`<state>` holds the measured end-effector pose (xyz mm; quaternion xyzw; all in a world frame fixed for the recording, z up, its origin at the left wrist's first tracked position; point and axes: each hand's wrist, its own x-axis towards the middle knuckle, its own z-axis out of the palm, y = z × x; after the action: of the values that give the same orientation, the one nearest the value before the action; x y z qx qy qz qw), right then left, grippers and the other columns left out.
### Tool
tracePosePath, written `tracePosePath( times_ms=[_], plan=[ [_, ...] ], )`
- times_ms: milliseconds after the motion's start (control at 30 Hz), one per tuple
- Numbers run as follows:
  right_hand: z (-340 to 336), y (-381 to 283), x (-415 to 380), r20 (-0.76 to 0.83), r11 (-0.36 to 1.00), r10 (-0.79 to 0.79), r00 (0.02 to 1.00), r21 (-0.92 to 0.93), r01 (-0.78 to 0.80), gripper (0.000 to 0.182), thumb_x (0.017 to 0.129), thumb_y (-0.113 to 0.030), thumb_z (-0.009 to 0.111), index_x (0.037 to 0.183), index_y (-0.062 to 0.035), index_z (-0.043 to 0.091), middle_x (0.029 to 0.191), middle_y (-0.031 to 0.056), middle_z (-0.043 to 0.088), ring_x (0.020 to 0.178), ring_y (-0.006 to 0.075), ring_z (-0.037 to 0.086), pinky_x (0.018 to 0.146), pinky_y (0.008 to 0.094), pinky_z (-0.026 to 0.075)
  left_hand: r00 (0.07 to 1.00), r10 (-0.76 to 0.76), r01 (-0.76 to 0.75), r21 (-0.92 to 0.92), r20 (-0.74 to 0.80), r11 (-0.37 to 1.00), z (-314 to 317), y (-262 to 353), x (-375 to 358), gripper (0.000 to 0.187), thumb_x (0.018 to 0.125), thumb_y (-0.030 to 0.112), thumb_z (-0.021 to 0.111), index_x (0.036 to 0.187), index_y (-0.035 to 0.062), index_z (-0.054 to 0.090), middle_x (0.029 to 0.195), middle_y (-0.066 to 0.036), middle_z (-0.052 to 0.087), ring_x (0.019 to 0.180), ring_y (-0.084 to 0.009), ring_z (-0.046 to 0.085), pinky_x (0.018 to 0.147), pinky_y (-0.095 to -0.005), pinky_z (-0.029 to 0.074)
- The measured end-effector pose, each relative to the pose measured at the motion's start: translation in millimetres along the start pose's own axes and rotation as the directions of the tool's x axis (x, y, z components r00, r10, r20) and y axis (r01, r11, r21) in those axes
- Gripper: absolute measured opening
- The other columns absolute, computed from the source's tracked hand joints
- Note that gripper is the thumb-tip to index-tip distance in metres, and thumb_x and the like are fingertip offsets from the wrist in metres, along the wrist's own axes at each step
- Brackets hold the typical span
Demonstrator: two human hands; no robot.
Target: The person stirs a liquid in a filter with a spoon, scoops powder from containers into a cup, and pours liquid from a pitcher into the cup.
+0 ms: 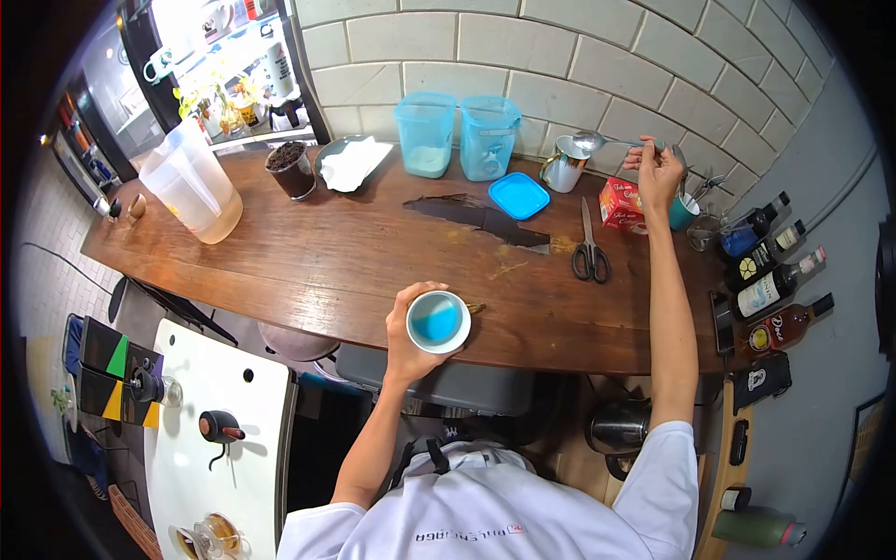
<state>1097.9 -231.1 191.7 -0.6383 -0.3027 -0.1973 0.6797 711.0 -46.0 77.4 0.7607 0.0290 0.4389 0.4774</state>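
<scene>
My left hand (407, 343) is wrapped around a white cup (465, 332) at the front edge of the wooden counter; its inside looks blue. My right hand (656, 175) reaches to the back right and grips a metal spoon (590, 141) by its handle. The spoon's bowl is over the mouth of a shiny metal pitcher (564, 175) by the tiled wall. Below the right hand stands a red box (623, 205). Black-handled scissors (590, 260) and a blue lid (520, 196) lie nearby on the counter.
Two blue containers (426, 135) stand along the wall, one holding white powder. A plastic jug (191, 187), a glass of dark grounds (291, 173) and a plate with white paper (353, 166) are further left. A teal cup (684, 213) and several bottles (779, 289) line the right.
</scene>
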Motion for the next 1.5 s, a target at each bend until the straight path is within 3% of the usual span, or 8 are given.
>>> tracePosePath(
  times_ms=[367, 700, 833, 1000, 1167, 1367, 1433, 1500],
  plan=[
    [0, -5, -9, 0.125, 0.988, -0.102, 0.987, -0.1, 0.115, 0.023, 0.103, -0.011, 0.053, 0.107, 0.0094, 0.064, 0.081, 0.0115, 0.068, 0.069, 0.0144, 0.068, 0.061, 0.0279, 0.059, 1.0, -0.025, 0.025, 0.007, 0.004, 1.0, 0, -1, -2, 0.079, 0.059, 0.004, 0.091, 0.125, 0.005, 0.048, 0.116, -0.012, 0.065, 0.105, -0.0219, 0.064, 0.091, -0.0347, 0.052],
    [-9, -49, -9, -0.358, 0.95, 0.22, 0.907, 0.291, -0.115, 0.017, 0.091, -0.008, 0.057, 0.09, 0.0088, 0.061, 0.075, 0.0179, 0.067, 0.054, 0.022, 0.064, 0.049, 0.0319, 0.056, 0.999, 0.009, -0.009, 0.004, -0.039, 1.0, 2, -9, -5, 0.079, 0.058, 0.017, 0.095, 0.123, 0.0055, 0.052, 0.115, -0.012, 0.069, 0.105, -0.0255, 0.068, 0.092, -0.0363, 0.053],
    [2, -126, -47, -0.174, 0.884, 0.286, 0.942, 0.426, -0.189, 0.023, 0.094, -0.014, 0.054, 0.094, 0.0069, 0.061, 0.067, 0.0149, 0.063, 0.046, 0.0203, 0.057, 0.041, 0.0295, 0.048, 1.0, 0.004, -0.004, -0.013, -0.023, 1.0, 1, -9, -6, 0.081, 0.058, 0.024, 0.096, 0.124, 0.0059, 0.053, 0.117, -0.012, 0.068, 0.107, -0.0233, 0.067, 0.092, -0.0355, 0.053],
    [7, -198, -103, 0.345, 0.912, -0.017, 0.938, 0.39, -0.126, 0.027, 0.099, -0.017, 0.049, 0.097, 0.0081, 0.06, 0.065, 0.0151, 0.062, 0.049, 0.0179, 0.058, 0.042, 0.0302, 0.049, 0.999, 0.027, -0.027, -0.002, -0.021, 1.0, 1, -12, -4, 0.083, 0.057, 0.029, 0.097, 0.124, 0.0055, 0.054, 0.117, -0.012, 0.068, 0.106, -0.0224, 0.068, 0.091, -0.0355, 0.053],
    [7, -229, -145, 0.436, 0.956, -0.117, 0.893, 0.293, -0.018, 0.029, 0.101, -0.019, 0.05, 0.096, 0.008, 0.062, 0.069, 0.0144, 0.063, 0.053, 0.0162, 0.06, 0.047, 0.0282, 0.05, 1.0, -0.018, 0.019, 0.041, -0.024, 0.999, -1, -6, -7, 0.083, 0.056, 0.028, 0.097, 0.124, 0.0051, 0.055, 0.116, -0.012, 0.069, 0.105, -0.0218, 0.068, 0.091, -0.0357, 0.053],
    [15, -234, -165, 0.707, 0.96, -0.279, 0.65, 0.192, 0.203, 0.01, 0.095, -0.005, 0.059, 0.099, 0.0017, 0.065, 0.076, 0.0117, 0.064, 0.06, 0.0218, 0.063, 0.052, 0.0298, 0.048, 0.999, 0.042, -0.042, -0.006, -0.034, 0.999, 2, -8, -4, 0.083, 0.055, 0.027, 0.097, 0.123, 0.0048, 0.056, 0.116, -0.012, 0.069, 0.101, -0.0212, 0.069, 0.089, -0.0343, 0.054],
    [22, -225, -172, 0.736, 0.957, -0.276, 0.618, 0.15, 0.249, 0.013, 0.09, -0.002, 0.064, 0.103, -0.0009, 0.065, 0.078, 0.0116, 0.062, 0.061, 0.0265, 0.062, 0.052, 0.0336, 0.046, 0.999, 0.016, -0.017, -0.043, -0.028, 0.999, 1, 0, -2, 0.069, 0.06, 0.005, 0.089, 0.12, 0.0029, 0.057, 0.116, -0.014, 0.069, 0.104, -0.0262, 0.069, 0.091, -0.0357, 0.054],
    [32, -217, -177, 0.724, 0.901, -0.406, 0.557, 0.218, 0.374, 0.021, 0.086, 0.0, 0.066, 0.107, -0.0015, 0.064, 0.079, 0.0114, 0.06, 0.062, 0.0279, 0.06, 0.052, 0.0372, 0.046, 0.999, 0.025, -0.027, -0.05, -0.025, 0.998, 2, -1, -3, 0.069, 0.059, 0.006, 0.09, 0.12, 0.0028, 0.057, 0.116, -0.014, 0.069, 0.105, -0.0265, 0.069, 0.092, -0.0359, 0.054]
  ],
)
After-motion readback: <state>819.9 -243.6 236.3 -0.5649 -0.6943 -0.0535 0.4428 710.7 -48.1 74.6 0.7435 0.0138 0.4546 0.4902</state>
